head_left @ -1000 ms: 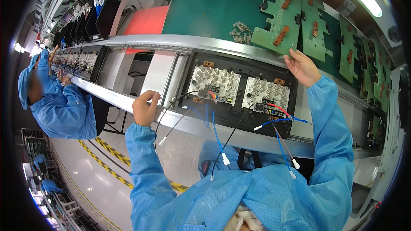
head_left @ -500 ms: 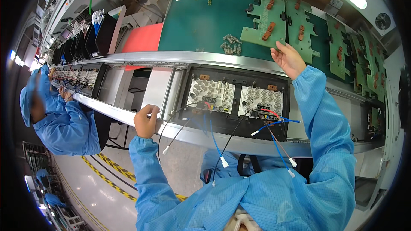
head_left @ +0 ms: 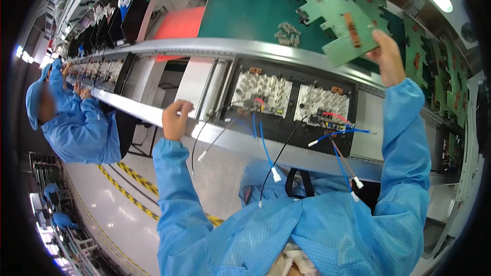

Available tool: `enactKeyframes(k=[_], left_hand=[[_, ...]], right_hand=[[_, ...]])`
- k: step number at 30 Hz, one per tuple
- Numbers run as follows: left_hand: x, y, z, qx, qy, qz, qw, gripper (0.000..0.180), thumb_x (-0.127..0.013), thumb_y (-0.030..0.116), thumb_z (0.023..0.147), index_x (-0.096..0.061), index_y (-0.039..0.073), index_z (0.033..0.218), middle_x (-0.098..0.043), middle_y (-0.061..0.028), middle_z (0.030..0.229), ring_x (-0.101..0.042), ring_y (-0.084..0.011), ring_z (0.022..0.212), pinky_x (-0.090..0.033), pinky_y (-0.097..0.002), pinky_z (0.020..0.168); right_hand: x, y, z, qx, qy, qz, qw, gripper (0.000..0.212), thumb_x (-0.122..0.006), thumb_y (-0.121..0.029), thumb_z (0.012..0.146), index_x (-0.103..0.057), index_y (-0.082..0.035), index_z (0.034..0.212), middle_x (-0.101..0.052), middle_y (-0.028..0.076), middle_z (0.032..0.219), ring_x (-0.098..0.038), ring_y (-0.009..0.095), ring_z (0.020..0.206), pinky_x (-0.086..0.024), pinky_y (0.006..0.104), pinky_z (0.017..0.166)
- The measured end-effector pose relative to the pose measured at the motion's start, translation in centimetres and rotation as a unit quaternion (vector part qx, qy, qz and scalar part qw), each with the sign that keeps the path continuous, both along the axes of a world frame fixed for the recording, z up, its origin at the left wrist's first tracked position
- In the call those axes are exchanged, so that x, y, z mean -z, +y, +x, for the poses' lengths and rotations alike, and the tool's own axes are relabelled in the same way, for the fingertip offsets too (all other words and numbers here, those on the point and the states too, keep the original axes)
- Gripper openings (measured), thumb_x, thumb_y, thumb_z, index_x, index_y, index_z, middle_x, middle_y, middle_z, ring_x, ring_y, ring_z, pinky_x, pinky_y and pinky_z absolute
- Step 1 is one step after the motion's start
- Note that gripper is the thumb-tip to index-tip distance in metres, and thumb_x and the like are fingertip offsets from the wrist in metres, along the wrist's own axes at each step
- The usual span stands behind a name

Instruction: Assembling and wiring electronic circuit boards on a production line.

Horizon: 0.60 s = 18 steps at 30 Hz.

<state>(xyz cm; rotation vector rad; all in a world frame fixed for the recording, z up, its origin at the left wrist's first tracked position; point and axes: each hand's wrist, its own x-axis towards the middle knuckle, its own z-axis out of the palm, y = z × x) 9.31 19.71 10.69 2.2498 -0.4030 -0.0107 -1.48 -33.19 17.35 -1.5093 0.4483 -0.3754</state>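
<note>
Green notched board (head_left: pixel 332 13) sits in the right hand (head_left: pixel 388 60), whose fingers close on its near right corner; its far end slants up and left above the green table (head_left: pixel 240 13), though whether any edge touches the surface I cannot tell. Orange-brown clips (head_left: pixel 352 29) and dark clips are fixed to its face. The left hand (head_left: pixel 175 120) is at the near metal rail (head_left: pixel 130 107), its fingers curled with the tips close to the thumb; I cannot tell whether it touches the rail or pinches anything. Between the hands, a black tray (head_left: pixel 279 125) bears two white circuit boards (head_left: pixel 263 89) side by side, crowded with upright components. Blue, black, brown and red cables run from them, several hanging over the near edge toward the person and ending in white connectors (head_left: pixel 276 174). Beyond the tray, small metal pieces (head_left: pixel 287 35) lie in a pile on the table, just left of the held board. More green boards (head_left: pixel 413 53) stand to the right, and a red panel (head_left: pixel 179 28) lies left of the table's green surface. Farther left, a co-worker (head_left: pixel 82 128) in blue coat and cap works along the same line.
</note>
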Motion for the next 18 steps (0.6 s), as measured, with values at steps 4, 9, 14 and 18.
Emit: enactKeyframes(k=[4,9,14,18], left_hand=[[-4.4,-0.1,1.8,0.006,0.030,-0.123,0.992,0.027,-0.051,0.021,0.096,-0.062,-0.002,0.087,-0.064,-0.0051,0.085,-0.058,-0.0119,0.081,-0.044,-0.0244,0.077],[-13.9,-9.6,1.6,0.048,-0.115,-0.212,0.969,0.032,-0.048,0.027,0.098,-0.060,0.001,0.112,-0.065,-0.0056,0.099,-0.060,-0.0158,0.090,-0.045,-0.0269,0.082],[-16.8,-13.0,1.9,0.189,0.045,-0.117,0.974,0.054,-0.037,0.045,0.099,-0.035,0.010,0.141,-0.058,-0.0106,0.116,-0.057,-0.0185,0.104,-0.046,-0.0309,0.083],[-17.3,-15.0,3.4,0.255,0.091,-0.091,0.958,0.034,-0.044,0.029,0.100,-0.047,0.007,0.126,-0.063,-0.0031,0.083,-0.061,-0.0098,0.071,-0.047,-0.0234,0.063]], right_hand=[[-4.2,-2.9,-1.2,0.071,-0.084,-0.099,0.989,0.033,-0.058,-0.031,0.093,-0.062,-0.005,0.112,-0.063,0.002,0.100,-0.059,0.009,0.089,-0.048,0.0235,0.075],[-8.5,-0.7,-2.4,0.065,-0.049,-0.022,0.996,0.037,-0.060,-0.030,0.092,-0.058,-0.003,0.118,-0.063,0.006,0.106,-0.060,0.013,0.099,-0.051,0.0278,0.083],[-10.2,0.4,-3.1,0.006,-0.114,-0.018,0.993,0.037,-0.058,-0.030,0.092,-0.056,-0.001,0.116,-0.063,0.009,0.105,-0.065,0.016,0.095,-0.057,0.0295,0.080],[-11.3,1.0,-4.3,0.048,-0.115,-0.001,0.992,0.047,-0.055,-0.035,0.094,-0.049,-0.005,0.131,-0.058,0.008,0.122,-0.060,0.019,0.108,-0.051,0.0307,0.092]])
